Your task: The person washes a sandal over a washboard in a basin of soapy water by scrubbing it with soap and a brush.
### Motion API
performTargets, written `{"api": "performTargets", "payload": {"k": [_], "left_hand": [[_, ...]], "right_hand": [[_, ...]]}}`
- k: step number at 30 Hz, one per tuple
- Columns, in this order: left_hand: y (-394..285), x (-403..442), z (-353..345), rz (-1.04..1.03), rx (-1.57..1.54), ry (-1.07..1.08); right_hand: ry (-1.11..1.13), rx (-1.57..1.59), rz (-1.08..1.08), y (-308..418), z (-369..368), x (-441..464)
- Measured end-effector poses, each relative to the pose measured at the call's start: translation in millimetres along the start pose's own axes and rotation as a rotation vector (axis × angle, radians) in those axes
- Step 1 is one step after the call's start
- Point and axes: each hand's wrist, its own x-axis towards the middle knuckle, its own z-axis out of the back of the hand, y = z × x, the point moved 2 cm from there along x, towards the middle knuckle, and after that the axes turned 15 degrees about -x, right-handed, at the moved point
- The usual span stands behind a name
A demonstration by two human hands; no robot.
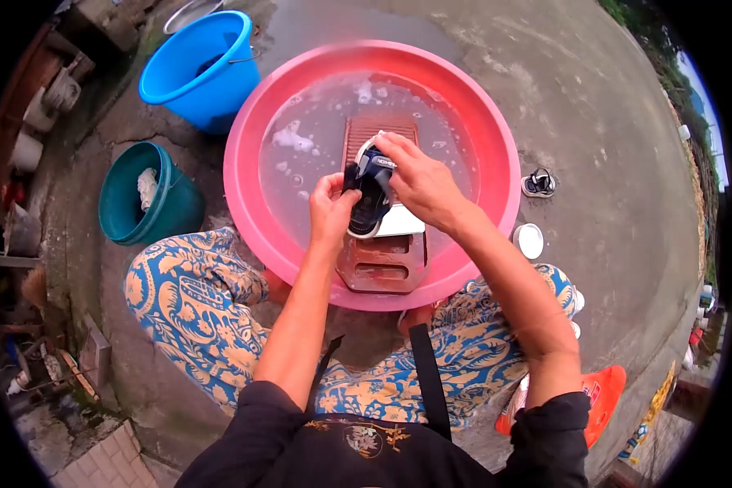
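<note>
A small dark sandal point(369, 193) with a pale sole edge is held over the pink basin, tilted with its inside toward me. My left hand point(332, 210) is closed on its left side, with the thumb against the strap. Around the upper strap and rim curl the fingers of my right hand point(421, 177), also closed on the sandal. Beneath both hands a brown washboard point(382, 277) leans in the basin. A flat white piece point(400, 220) lies on the board under the sandal; its kind is unclear.
The pink basin point(248, 236) holds cloudy, sudsy water. To its left stand a blue bucket point(189, 65) and a green bucket point(183, 211) with white cloth inside. On the right are another sandal point(538, 183), a white round container point(529, 241) and an orange-red bag point(606, 398).
</note>
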Motion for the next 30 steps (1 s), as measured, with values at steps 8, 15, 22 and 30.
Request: {"api": "performTargets", "payload": {"k": [8, 15, 22, 30], "left_hand": [[-3.2, -13.5, 2.6, -0.084, -0.155, -0.089], [-12.7, -17.1, -4.1, 0.019, -0.281, -0.063], [-20.4, -24.7, -11.3, 0.274, -0.831, 0.27], [-1.0, -21.3, -9.9, 0.437, -0.93, 0.259]], "right_hand": [[0.084, -0.109, -0.146, -7.5, -25.0, -4.8], [-0.013, 0.057, -0.184, 0.7, -17.4, -4.7], [-0.163, 0.149, -0.137, 9.7, -15.7, 2.7], [-0.094, -0.118, -0.029, 31.0, -13.4, -2.4]]}}
